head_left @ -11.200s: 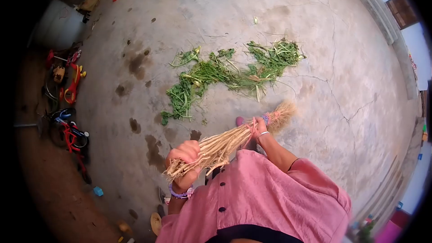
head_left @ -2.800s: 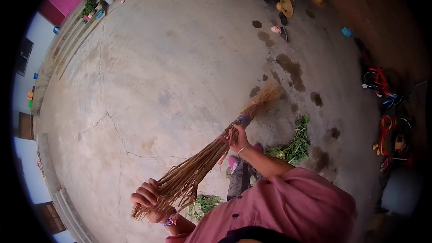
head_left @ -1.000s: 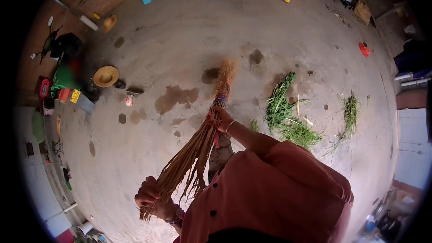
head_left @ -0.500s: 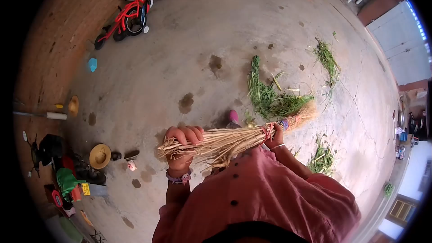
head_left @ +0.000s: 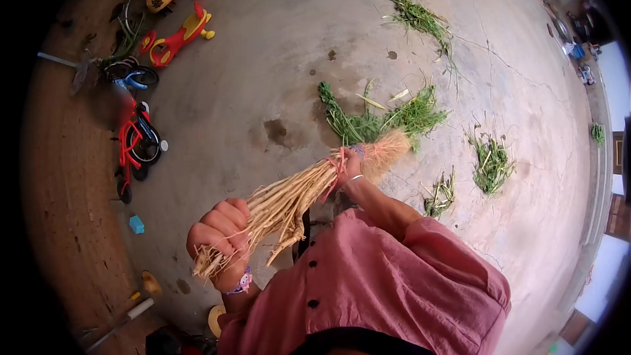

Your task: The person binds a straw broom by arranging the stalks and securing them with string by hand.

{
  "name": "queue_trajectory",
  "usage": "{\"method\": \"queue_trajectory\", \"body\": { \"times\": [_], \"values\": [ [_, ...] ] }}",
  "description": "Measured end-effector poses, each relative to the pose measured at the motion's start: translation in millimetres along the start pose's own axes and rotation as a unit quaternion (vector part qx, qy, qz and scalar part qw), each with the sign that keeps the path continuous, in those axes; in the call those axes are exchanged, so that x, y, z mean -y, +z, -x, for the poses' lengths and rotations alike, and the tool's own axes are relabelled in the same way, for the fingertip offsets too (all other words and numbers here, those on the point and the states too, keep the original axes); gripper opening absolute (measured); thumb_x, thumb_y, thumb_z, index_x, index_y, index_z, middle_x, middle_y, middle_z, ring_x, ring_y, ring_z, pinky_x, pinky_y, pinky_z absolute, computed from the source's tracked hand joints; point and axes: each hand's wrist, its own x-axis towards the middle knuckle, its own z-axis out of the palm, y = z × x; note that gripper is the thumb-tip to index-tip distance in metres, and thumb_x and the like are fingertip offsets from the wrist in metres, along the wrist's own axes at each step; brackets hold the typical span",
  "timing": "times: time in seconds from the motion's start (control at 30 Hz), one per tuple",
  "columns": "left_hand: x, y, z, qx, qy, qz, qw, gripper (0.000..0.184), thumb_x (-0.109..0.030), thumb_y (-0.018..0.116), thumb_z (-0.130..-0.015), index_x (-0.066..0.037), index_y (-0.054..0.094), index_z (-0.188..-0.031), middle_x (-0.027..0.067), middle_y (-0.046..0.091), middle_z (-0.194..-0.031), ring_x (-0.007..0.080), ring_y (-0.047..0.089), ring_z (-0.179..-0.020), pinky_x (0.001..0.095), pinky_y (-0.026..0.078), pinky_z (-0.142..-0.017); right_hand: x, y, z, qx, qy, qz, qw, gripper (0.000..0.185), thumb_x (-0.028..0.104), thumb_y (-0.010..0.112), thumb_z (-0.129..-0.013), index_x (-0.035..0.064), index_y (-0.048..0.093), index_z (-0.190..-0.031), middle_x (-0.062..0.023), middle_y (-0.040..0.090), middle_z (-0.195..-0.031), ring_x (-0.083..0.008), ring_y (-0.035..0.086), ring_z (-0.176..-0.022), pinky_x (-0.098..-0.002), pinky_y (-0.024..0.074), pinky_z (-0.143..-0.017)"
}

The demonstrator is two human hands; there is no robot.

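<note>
A handmade straw broom slants across the front of my body, its tan stalks spread loosely and tied with red and purple cord near the brush. My left hand is wrapped around the thin stalk ends at the lower left, a beaded bracelet on its wrist. My right hand grips the tied neck, partly hidden by the stalks; a pale bangle circles that wrist. Beyond it, the bristly brush end overlaps a heap of green plants in the view; whether they touch, I cannot tell.
More cut greens lie on the concrete floor: one pile farther off, another at right, a small one nearer. Along the left wall stand a red bicycle, a red-and-yellow ride-on toy and a blue block.
My view has turned, shifting the floor and toys. The broom now tilts more steeply, with my left hand lower at the left and my right hand farther left and higher. Both keep their hold.
</note>
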Motion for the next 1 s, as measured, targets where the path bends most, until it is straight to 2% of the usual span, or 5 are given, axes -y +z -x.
{"method": "queue_trajectory", "body": {
  "times": [0.13,0.3,0.57,0.8,1.0],
  "values": [
    [-13.5,-28.2,2.7,-0.019,0.070,-0.092,0.993,0.027,-0.007,0.062,-0.069,-0.014,0.037,-0.070,-0.0027,0.038,-0.063,0.0123,0.033,-0.063,0.0306,0.029,-0.066,-9.5,80.6,-21.2,0.067,-0.003,0.007,0.998,0.031,0.035,0.046,-0.079,0.0050,0.053,-0.084,-0.0172,0.056,-0.077,-0.0364,0.055,-0.070,-0.0527,0.0460,-0.073],
    [-26.3,-113.1,-0.7,-0.077,0.107,-0.058,0.990,0.029,-0.009,0.060,-0.068,-0.015,0.032,-0.070,-0.0033,0.031,-0.065,0.0122,0.033,-0.066,0.0336,0.028,-0.070,-36.5,91.0,-48.5,0.145,-0.092,-0.044,0.984,0.023,0.025,0.049,-0.082,0.0042,0.046,-0.091,-0.0125,0.055,-0.077,-0.0280,0.057,-0.070,-0.0450,0.0501,-0.069],
    [-16.8,-217.6,-72.1,0.104,-0.025,0.168,0.980,0.032,-0.004,0.063,-0.061,-0.015,0.036,-0.073,-0.0032,0.039,-0.065,0.0100,0.037,-0.064,0.0285,0.028,-0.068,-119.3,27.2,16.7,0.140,-0.252,-0.177,0.941,0.026,0.024,0.050,-0.084,0.0030,0.045,-0.099,-0.0132,0.054,-0.092,-0.0268,0.054,-0.087,-0.0427,0.0462,-0.083],
    [48.2,-122.2,-22.4,0.251,-0.194,0.322,0.892,0.022,0.000,0.058,-0.067,-0.010,0.039,-0.069,0.0016,0.047,-0.061,0.0151,0.040,-0.057,0.0309,0.034,-0.063,-166.2,-145.3,78.4,0.017,-0.324,-0.297,0.898,0.034,0.033,0.045,-0.082,0.0017,0.047,-0.097,-0.0195,0.053,-0.096,-0.0366,0.052,-0.091,-0.0506,0.0396,-0.089],
    [62.0,-53.4,16.0,0.319,-0.276,0.266,0.867,0.025,-0.004,0.064,-0.066,-0.012,0.040,-0.067,0.0011,0.047,-0.061,0.0140,0.039,-0.058,0.0316,0.034,-0.064,-160.9,-214.6,75.7,-0.051,-0.346,-0.310,0.884,0.038,0.035,0.041,-0.080,0.0023,0.045,-0.098,-0.0208,0.052,-0.097,-0.0419,0.051,-0.091,-0.0572,0.0388,-0.085]
  ]
}}
